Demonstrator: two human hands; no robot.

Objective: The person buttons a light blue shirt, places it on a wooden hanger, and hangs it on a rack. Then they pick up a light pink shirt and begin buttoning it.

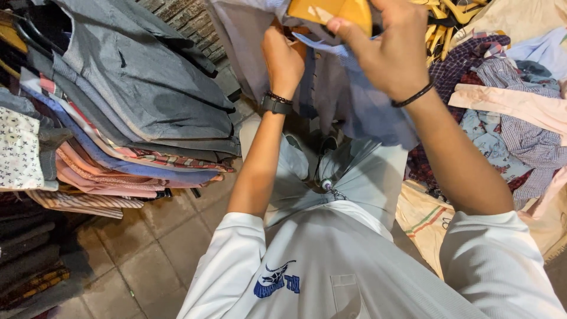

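Note:
I hold a pale blue-grey shirt point(354, 100) up in front of me, on a yellow wooden hanger point(331, 10) at the top of the view. My left hand point(284, 59), with a dark watch and bracelet at the wrist, is closed on the shirt's front near the collar. My right hand point(387, 47), with a black band at the wrist, grips the hanger and the shirt's shoulder. The shirt's lower part hangs down over my legs.
A rack of hung shirts point(136, 100) in grey, blue, pink and stripes fills the left. A heap of loose shirts point(508, 106) and yellow hangers point(443, 18) lies at the right on a cloth sack point(425, 218). Tiled floor point(153, 248) below left.

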